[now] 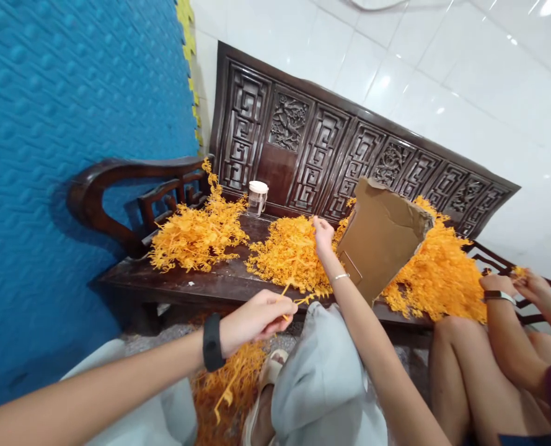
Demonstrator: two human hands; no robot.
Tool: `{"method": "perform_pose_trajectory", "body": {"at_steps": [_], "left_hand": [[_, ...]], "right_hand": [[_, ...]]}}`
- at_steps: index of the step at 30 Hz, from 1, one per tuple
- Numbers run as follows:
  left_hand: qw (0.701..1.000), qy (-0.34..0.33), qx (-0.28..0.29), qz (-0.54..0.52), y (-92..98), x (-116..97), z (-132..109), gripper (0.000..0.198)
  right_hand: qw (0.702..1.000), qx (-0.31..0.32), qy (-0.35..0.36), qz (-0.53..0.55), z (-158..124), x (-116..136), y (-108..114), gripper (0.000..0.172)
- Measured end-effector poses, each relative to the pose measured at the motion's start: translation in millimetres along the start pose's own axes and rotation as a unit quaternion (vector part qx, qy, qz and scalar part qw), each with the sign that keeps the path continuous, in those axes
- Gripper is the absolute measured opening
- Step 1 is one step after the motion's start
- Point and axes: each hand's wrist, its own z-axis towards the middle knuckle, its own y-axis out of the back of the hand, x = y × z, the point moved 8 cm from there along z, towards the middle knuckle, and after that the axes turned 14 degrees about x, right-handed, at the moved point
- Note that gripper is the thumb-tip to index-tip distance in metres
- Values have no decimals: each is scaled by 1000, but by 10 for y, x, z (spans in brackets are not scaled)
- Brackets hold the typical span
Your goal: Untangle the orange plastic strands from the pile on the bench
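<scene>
My left hand (pixel 268 313), with a black band at its wrist, is closed in a pinch around a thin orange plastic strand (pixel 308 298) just in front of the bench. Parts of the strand stick out on both sides of the fingers. My right hand (pixel 323 234) is over the right part of the middle pile of curly orange plastic pieces (pixel 287 251). Its fingers are curled together, and what lies between them cannot be made out. A second orange pile (pixel 196 235) sits at the bench's left end.
A brown cardboard piece (pixel 382 232) leans upright, with a large orange pile (pixel 442 272) beyond it. A lidded clear cup (pixel 257 198) stands near the carved backrest (pixel 279 164). More orange pieces (pixel 233 384) lie on the floor. Another person's hands (pixel 512 285) work at the right.
</scene>
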Motion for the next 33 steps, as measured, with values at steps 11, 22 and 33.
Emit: {"method": "perform_pose_trajectory", "body": {"at_steps": [11, 22, 33], "left_hand": [[956, -163, -3, -242, 370, -356, 31, 35], [962, -124, 77, -230, 301, -323, 151, 68], [958, 7, 154, 241, 305, 82, 37, 69]], "right_hand": [[982, 83, 46, -165, -17, -375, -260, 21], [963, 117, 115, -216, -108, -412, -247, 51], [935, 94, 240, -243, -432, -78, -27, 35]]}}
